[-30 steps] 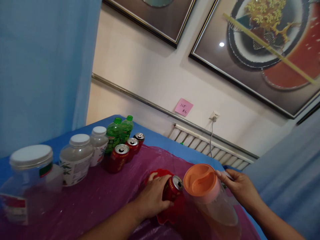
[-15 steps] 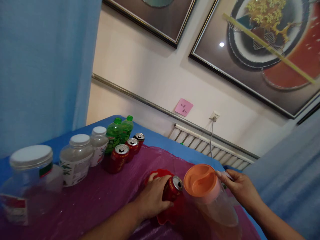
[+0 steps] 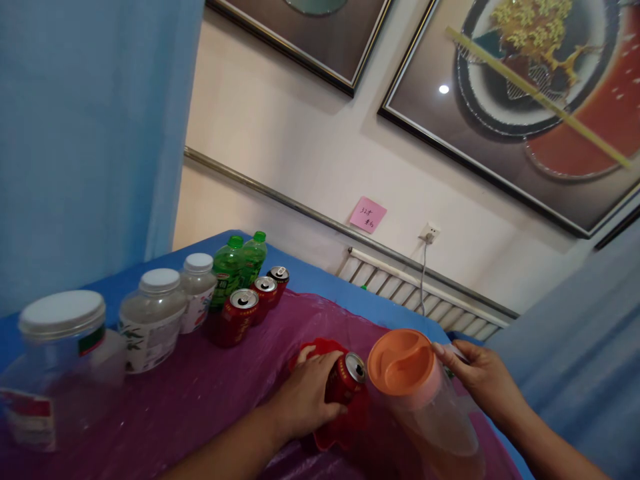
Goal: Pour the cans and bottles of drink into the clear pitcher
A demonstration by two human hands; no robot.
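Note:
My left hand point(image 3: 310, 390) is wrapped round a red drink can point(image 3: 344, 381), which leans to the right with its open mouth showing. Under the can lies a red dish with a wavy rim point(image 3: 333, 437). My right hand point(image 3: 477, 370) grips the handle of a clear pitcher point(image 3: 440, 427) with an orange lid point(image 3: 403, 363). The pitcher tilts so that its lid is close beside the can's top. Most of the handle is covered by my fingers, and whether any liquid flows between the two cannot be made out.
Several containers line the left: clear jars with white lids point(image 3: 153, 320), green bottles point(image 3: 227, 270) and red cans point(image 3: 240, 317). A purple plastic sheet point(image 3: 210, 413) covers the blue table point(image 3: 310, 270). Behind are a radiator point(image 3: 390, 283) and a blue curtain point(image 3: 90, 147).

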